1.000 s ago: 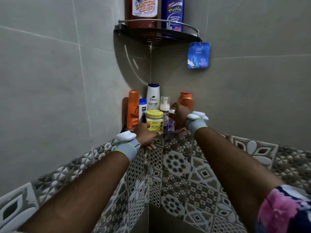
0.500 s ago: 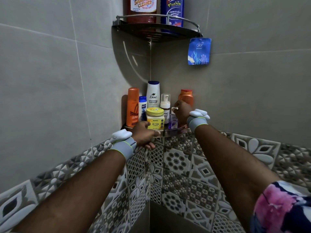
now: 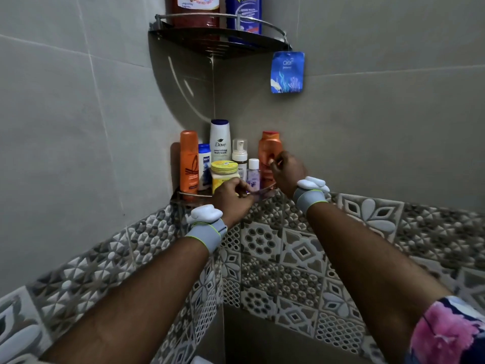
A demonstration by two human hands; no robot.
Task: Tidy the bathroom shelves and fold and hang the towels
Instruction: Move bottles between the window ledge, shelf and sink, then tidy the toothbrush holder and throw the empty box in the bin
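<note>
A lower corner shelf [image 3: 189, 196] holds a tall orange spray bottle [image 3: 189, 161], a small blue-capped bottle [image 3: 204, 164], a white Dove bottle [image 3: 220, 139], a pump bottle [image 3: 239, 153], a yellow jar [image 3: 224, 170], a small purple bottle [image 3: 253, 173] and an orange bottle [image 3: 267, 148]. My left hand [image 3: 232, 199] grips the shelf's front rim, just below the yellow jar. My right hand [image 3: 287, 170] is at the orange bottle on the right, its curled fingers round the bottle's lower side. The small purple bottle stands free.
An upper wire corner shelf [image 3: 262, 42] carries a red cleaner bottle [image 3: 195, 11] and a blue bottle [image 3: 244, 14]. A blue air-freshener sachet [image 3: 287, 72] hangs from its right end. Grey wall tiles close in on both sides, with patterned tiles [image 3: 301, 253] below.
My right hand has let go of the small purple bottle and shifted right to the orange bottle. My left hand stays on the shelf rim. The view has tilted slightly.
</note>
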